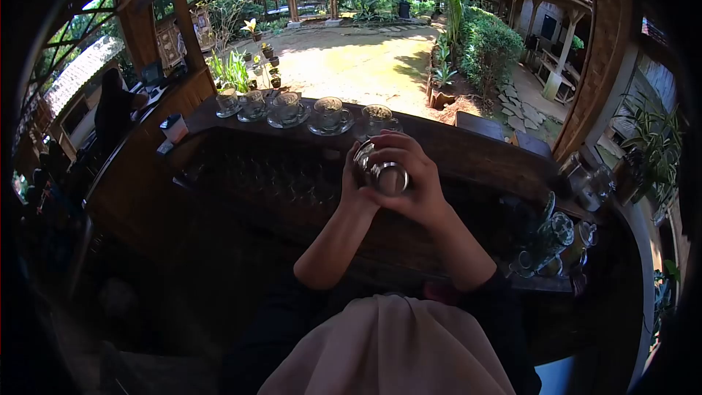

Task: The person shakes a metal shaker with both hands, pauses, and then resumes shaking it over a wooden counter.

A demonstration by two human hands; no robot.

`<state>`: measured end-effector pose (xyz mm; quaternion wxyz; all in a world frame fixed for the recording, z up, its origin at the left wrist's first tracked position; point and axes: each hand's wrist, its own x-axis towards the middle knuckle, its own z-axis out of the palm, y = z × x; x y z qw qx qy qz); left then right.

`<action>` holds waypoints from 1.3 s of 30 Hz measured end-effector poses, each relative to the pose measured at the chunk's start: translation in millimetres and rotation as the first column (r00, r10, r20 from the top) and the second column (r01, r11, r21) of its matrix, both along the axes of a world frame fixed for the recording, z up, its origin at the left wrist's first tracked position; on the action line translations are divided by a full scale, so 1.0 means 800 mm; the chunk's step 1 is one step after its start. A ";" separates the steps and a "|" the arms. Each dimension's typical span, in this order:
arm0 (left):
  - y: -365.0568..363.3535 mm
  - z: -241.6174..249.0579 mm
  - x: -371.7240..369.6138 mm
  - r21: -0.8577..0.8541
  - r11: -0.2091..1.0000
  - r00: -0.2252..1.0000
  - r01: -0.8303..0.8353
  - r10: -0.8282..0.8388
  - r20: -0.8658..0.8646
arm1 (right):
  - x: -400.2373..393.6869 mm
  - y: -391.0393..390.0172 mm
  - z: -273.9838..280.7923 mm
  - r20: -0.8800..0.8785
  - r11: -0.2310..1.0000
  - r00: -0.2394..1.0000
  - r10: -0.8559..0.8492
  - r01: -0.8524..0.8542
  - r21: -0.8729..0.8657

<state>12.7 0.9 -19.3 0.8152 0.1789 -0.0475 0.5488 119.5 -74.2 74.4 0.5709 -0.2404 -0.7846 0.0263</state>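
Both my hands are together in front of me, above the dark counter. My right hand (409, 175) is wrapped round a shiny metal cylinder (389, 179), whose round end faces me. My left hand (358, 179) closes on the same metal piece from the other side, partly hidden behind it. I cannot tell whether it is one piece or two. Just beyond my hands, a glass cup (376, 118) on a saucer overlaps my right fingers in this view. More glass cups (289, 111) on saucers stand in a row to its left, with pale brown contents at their tops.
The raised wooden ledge (468, 150) runs across in front of me. Upturned-looking glassware (278, 179) stands dimly on the lower counter. Several glass vessels (556, 234) are at the right, near a glass jar (585, 184). A small box (174, 128) sits at the left. A person (113, 106) is farther left.
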 end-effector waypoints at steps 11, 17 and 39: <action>-0.105 0.166 -0.038 0.830 0.419 0.911 -0.369 -0.016 0.413 | -0.015 -0.114 0.023 0.398 0.358 0.917 0.030 -0.381 0.852; 0.022 0.007 0.014 -0.536 0.844 0.886 -0.032 -0.225 -0.406 | 0.024 0.005 0.013 0.074 0.993 0.997 -0.027 0.036 -0.115; -0.068 0.165 0.052 0.299 0.723 0.778 0.623 -0.610 -0.148 | 0.054 -0.160 0.111 0.391 0.761 0.853 -0.345 0.010 0.649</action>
